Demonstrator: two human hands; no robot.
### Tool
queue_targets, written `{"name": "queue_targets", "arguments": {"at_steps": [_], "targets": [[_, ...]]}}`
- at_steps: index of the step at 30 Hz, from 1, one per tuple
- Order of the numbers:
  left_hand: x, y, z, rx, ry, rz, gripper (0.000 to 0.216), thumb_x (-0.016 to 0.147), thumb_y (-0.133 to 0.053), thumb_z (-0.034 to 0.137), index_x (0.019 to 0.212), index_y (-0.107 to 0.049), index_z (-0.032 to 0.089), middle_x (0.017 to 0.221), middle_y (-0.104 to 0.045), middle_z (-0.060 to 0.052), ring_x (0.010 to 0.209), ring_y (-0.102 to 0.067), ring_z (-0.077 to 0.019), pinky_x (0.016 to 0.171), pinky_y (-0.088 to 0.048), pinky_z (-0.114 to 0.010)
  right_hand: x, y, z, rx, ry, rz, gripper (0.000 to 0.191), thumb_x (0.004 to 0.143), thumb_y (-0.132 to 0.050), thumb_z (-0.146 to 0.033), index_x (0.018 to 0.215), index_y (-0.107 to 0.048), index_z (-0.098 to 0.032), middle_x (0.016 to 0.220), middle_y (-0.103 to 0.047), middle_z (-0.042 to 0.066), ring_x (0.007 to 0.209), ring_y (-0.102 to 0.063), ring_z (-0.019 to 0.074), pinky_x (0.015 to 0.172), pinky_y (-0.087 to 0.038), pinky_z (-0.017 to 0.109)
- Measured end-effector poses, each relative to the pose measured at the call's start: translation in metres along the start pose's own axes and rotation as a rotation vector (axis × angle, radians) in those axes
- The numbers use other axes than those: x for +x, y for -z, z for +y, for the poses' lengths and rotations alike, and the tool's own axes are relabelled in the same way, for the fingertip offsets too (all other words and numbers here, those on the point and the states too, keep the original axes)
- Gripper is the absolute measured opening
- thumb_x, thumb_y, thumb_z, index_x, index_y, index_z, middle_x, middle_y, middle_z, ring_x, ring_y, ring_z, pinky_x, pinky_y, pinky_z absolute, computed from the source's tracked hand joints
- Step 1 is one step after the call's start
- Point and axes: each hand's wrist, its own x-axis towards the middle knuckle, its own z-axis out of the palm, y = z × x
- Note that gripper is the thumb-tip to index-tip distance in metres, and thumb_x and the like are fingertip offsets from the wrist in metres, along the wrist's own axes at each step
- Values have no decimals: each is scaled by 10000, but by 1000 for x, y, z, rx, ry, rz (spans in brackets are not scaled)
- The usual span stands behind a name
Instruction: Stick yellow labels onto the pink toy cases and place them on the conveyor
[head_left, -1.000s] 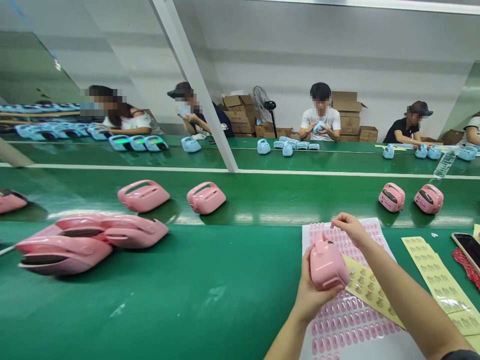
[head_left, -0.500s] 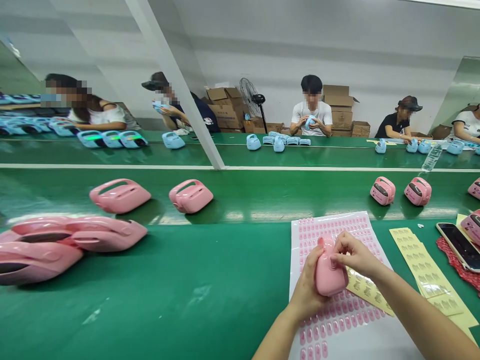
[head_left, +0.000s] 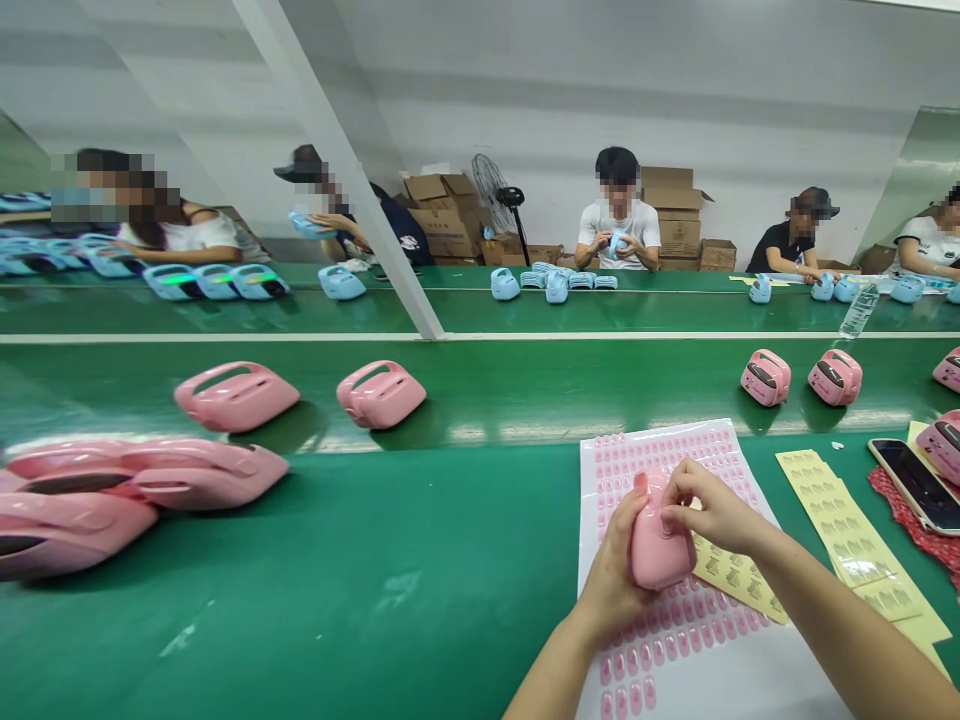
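Note:
My left hand is wrapped round a glossy pink handled plastic device, holding it end-on above the sheets. My right hand is closed in a pinch, with its fingertips against the upper right side of the device. Whatever those fingertips may hold is too small to make out. Underneath lies a white sheet with rows of small oval pink stickers. A yellow label strip rests on that sheet, partly behind the device and my right wrist.
More yellow label sheets lie to the right, beside a phone on red wrap. Pink devices stand on the green belt, and several cluster at left. Across the line, co-workers handle blue devices; a bottle stands there.
My view has shifted slightly. Both hands keep nearly the same place on the pink device. Across the line, the capped co-worker's blue device has moved a little.

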Motion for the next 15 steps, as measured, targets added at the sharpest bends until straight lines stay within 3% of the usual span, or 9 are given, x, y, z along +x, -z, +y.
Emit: {"name": "queue_targets", "arguments": {"at_steps": [6, 11, 15], "targets": [[0, 11, -18, 519, -276, -259, 882, 501, -650, 24, 1276, -310, 275, 1339, -349, -126, 1242, -333, -337, 983, -282, -544, -5, -3, 5, -63, 57, 16, 124, 713, -573, -138, 609, -527, -186, 735, -446, 1, 718, -467, 144, 666, -414, 299], [0, 12, -19, 678, -348, -279, 909, 545, -656, 56, 1296, -205, 297, 1355, -305, -127, 1237, -342, -331, 966, -337, -520, -14, -12, 18, -154, 221, 145, 102, 765, -527, -159, 670, -532, -194, 738, -446, 12, 720, -471, 152, 665, -428, 311], [0, 10, -17, 703, -360, -273, 926, 539, -640, 34, 1301, -177, 286, 1369, -278, -134, 1238, -343, -328, 973, -342, -508, -20, -16, 29, -305, 431, 239, 73, 785, -517, -178, 839, -553, -211, 808, -464, 34, 759, -489, 163, 670, -451, 319]]}}
